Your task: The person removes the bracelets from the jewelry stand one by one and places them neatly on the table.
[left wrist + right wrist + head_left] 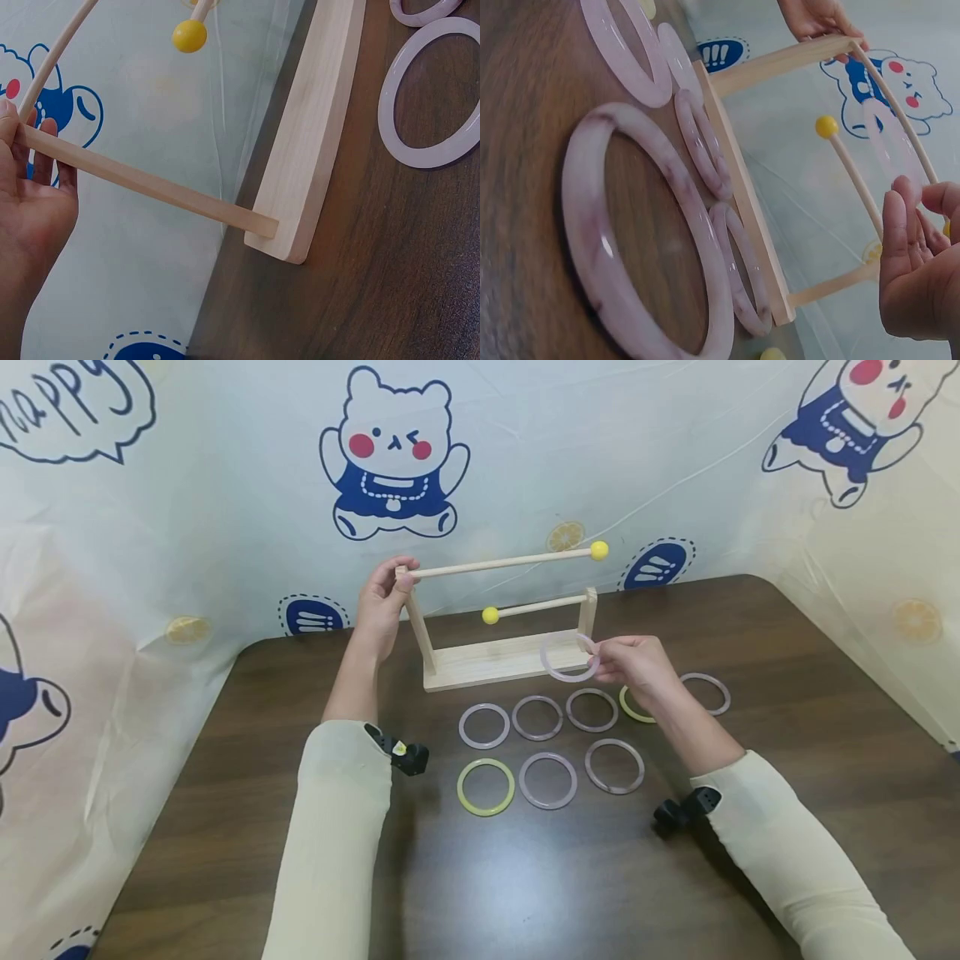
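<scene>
A wooden display stand has a flat base (495,662) and two posts at opposite ends. From the left post (420,631) an upper rod (502,562) runs right to a yellow ball (599,551). A lower rod (543,606) points left from the right post, tipped with another yellow ball (491,615). My left hand (381,610) grips the top of the left post, fingers behind it. In my right hand (637,664), thumb and fingers pinch a pale lilac bangle (558,675), raised in front of the stand's right part; both rods are bare.
Several lilac bangles (522,781) lie in two rows on the dark wooden table (495,893) before the stand. A yellow-green bangle (461,787) sits front left; another yellow-green bangle (626,706) is partly hidden by my right hand. A printed cloth (517,460) hangs behind.
</scene>
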The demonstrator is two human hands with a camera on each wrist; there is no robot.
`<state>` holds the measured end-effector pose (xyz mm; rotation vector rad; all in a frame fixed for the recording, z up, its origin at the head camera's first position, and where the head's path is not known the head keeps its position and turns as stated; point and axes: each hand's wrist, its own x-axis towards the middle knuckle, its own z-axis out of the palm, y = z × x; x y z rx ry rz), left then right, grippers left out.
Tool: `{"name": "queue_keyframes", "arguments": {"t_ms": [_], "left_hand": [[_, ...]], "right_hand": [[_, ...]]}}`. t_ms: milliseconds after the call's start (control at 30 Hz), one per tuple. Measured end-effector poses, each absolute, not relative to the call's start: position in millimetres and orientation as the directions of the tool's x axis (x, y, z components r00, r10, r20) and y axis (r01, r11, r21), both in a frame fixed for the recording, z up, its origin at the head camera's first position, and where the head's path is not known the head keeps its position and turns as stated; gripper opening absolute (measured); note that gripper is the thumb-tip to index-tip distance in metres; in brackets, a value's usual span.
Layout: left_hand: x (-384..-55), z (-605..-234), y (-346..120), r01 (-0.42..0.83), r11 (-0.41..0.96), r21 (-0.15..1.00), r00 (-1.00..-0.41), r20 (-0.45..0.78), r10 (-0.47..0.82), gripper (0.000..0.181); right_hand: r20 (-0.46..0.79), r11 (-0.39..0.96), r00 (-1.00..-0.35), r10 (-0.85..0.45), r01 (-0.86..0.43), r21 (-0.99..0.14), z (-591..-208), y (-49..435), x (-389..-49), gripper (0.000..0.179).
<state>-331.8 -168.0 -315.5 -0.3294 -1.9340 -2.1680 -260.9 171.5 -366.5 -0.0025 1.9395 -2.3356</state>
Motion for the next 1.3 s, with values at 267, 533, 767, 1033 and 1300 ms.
{"name": "queue_keyframes", "arguments": {"t_ms": [267,533,767,1033,1300], "left_hand": [[-329.5,-312.6,-168.4,0.287,-0.111,0.951,-0.958,0.286,-0.023,0.019],[-328.8,-313.0,-168.6,0.288,-0.111,0.951,-0.958,0.288,-0.016,0.019],[-329.3,-315.0,-169.8,0.286,-0.124,0.95,-0.958,0.286,-0.013,0.02],[-328.9,-314.5,-169.8,0.277,-0.101,0.956,-0.961,0.278,-0.007,0.022],[-329.1,-315.6,-171.2,0.301,-0.114,0.947,-0.953,0.303,0.0,0.024]], "right_hand": [[-0.129,-0.049,-0.976,-0.176,0.14,-0.989,-371.7,183.7,-259.7,0.024],[-0.153,0.04,-0.975,-0.159,0.148,-0.988,-375.5,196.7,-252.3,0.019],[-0.145,0.123,-0.974,-0.176,0.125,-0.985,-377.5,206.5,-250.2,0.02],[-0.145,0.29,-0.956,-0.254,0.067,-0.955,-380.8,223.9,-245.1,0.03],[-0.189,0.334,-0.941,-0.28,0.09,-0.938,-389.2,237.8,-243.7,0.019]]}}
